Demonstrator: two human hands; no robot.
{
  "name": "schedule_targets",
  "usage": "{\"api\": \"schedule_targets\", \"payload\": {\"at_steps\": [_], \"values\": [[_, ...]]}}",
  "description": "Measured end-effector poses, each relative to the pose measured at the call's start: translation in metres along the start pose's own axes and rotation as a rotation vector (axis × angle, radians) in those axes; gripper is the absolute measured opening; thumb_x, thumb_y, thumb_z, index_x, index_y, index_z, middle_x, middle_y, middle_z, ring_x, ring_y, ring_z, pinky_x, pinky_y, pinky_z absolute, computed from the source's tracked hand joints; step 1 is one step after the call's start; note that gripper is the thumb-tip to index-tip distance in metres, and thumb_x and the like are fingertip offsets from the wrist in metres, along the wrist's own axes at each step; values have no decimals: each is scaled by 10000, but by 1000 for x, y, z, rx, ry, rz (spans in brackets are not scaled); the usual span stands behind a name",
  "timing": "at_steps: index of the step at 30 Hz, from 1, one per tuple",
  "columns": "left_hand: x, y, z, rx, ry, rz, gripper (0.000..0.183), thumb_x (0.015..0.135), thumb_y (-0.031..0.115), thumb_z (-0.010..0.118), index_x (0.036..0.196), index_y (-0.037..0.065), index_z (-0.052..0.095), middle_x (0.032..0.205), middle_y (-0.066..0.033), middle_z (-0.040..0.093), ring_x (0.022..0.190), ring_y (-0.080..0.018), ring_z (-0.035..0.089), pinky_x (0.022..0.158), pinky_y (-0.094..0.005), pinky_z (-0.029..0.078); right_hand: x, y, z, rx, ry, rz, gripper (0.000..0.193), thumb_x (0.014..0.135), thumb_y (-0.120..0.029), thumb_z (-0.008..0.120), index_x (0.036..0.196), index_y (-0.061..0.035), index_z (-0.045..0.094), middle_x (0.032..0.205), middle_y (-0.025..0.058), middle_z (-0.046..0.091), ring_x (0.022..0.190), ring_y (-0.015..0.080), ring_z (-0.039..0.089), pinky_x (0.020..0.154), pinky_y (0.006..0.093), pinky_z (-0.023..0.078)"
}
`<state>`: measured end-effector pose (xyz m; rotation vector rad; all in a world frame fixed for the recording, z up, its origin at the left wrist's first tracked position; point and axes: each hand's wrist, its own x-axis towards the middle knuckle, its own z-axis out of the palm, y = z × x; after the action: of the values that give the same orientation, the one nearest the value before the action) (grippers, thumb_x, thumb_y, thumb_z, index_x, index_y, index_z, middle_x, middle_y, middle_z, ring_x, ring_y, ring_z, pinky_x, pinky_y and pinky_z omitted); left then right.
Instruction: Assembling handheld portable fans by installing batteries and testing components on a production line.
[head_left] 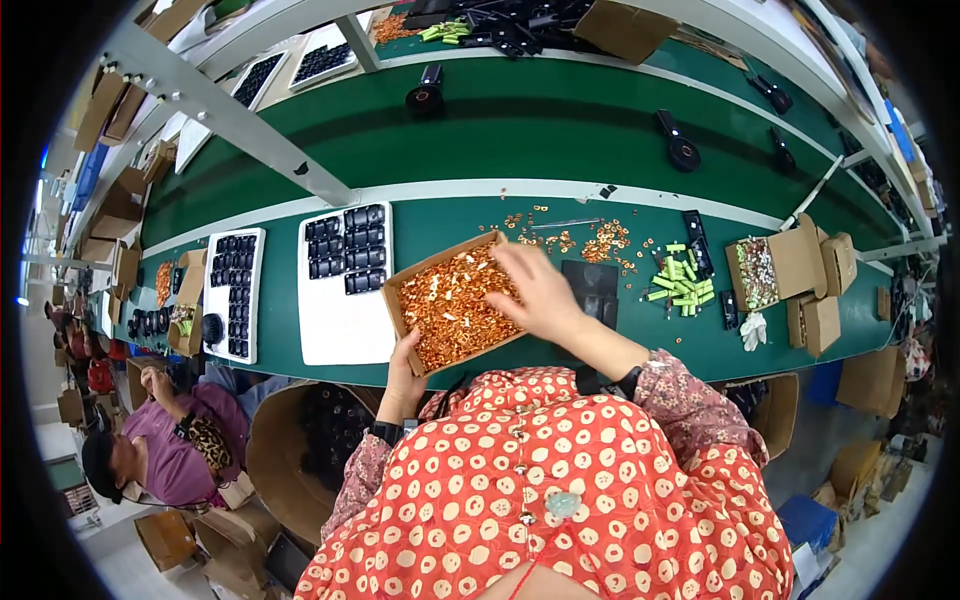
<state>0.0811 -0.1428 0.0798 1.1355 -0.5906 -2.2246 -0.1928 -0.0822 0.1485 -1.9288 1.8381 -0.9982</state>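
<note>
A shallow cardboard box (393,306) full of small copper-coloured metal pieces (448,312) is tilted at the near edge of the green table. My left hand (402,374) grips its lower left corner, the fingers partly hidden beneath it. Over the box's right side is my right hand (540,292), thumb and fingers spread; whether the fingertips touch the pieces I cannot tell. Loose copper pieces (606,240) lie scattered just beyond the box. Left of it is a white tray (345,335) with rows of black plastic parts (365,240).
Another white tray (234,358) of black parts lies farther left. To the right are a dark flat pad (592,285), bright green cylinders (682,285) and an open carton (795,262). Black round-headed devices (683,152) sit on the green belt behind. A co-worker (180,440) sits at left.
</note>
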Motion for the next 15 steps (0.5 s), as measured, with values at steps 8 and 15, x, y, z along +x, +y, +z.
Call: {"api": "schedule_targets", "payload": {"at_steps": [8, 15], "values": [[-11, -19, 1, -63, 37, 1, 489, 931, 303, 572, 1333, 36, 491, 1265, -111, 611, 1149, -261, 595, 996, -428, 470, 0, -2, 59, -346, -380, -46, 729, 840, -546, 653, 1393, -103, 478, 1289, 246, 470, 1204, 376, 435, 934, 493, 448], [-7, -23, 28, 38, -17, 50, 452, 892, 285, 635, 1256, 40, 526, 1161, -81, 633, 1054, -216, 628, 922, -381, 515, -4, 19, 65, -231, -391, -115, 428, 795, -236, 724, 1134, -71, 523, 1099, 195, 516, 1063, 358, 559, 728, 427, 552]]}}
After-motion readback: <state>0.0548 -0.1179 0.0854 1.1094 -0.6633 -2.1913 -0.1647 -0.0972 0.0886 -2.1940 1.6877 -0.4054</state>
